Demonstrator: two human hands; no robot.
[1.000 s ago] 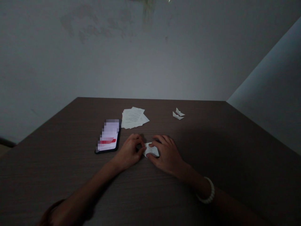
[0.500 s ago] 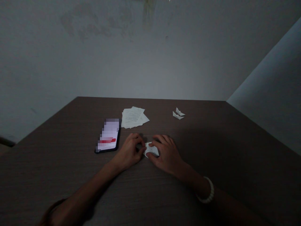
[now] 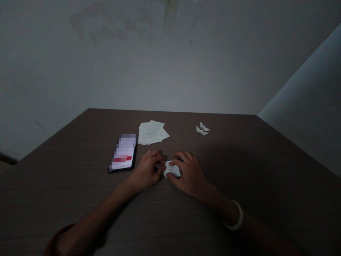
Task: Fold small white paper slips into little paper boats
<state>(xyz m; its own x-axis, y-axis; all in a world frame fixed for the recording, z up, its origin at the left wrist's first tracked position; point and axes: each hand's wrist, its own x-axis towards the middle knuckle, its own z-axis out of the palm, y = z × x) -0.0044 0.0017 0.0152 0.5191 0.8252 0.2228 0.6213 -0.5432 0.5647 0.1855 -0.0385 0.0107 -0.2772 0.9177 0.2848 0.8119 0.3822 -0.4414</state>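
Note:
A small folded piece of printed paper point(image 3: 173, 170) lies on the table between my two hands. My left hand point(image 3: 149, 170) pinches its left edge, thumb and forefinger meeting there. From the other side my right hand point(image 3: 190, 173) grips the paper, forefinger on its upper part and thumb at its lower edge. The rest of the right fingers curve over the tabletop. Parts of the paper's edges are hidden under my fingertips.
A phone point(image 3: 124, 153) with a lit screen lies left of my hands. Beside it is a loose stack of printed sheets point(image 3: 151, 133). Two small folded paper boats point(image 3: 203, 129) sit farther back, to the right. The brown table point(image 3: 87, 128) reaches to a grey wall point(image 3: 170, 71).
The view has shifted very slightly. My hands and the folded paper keep nearly the same position.

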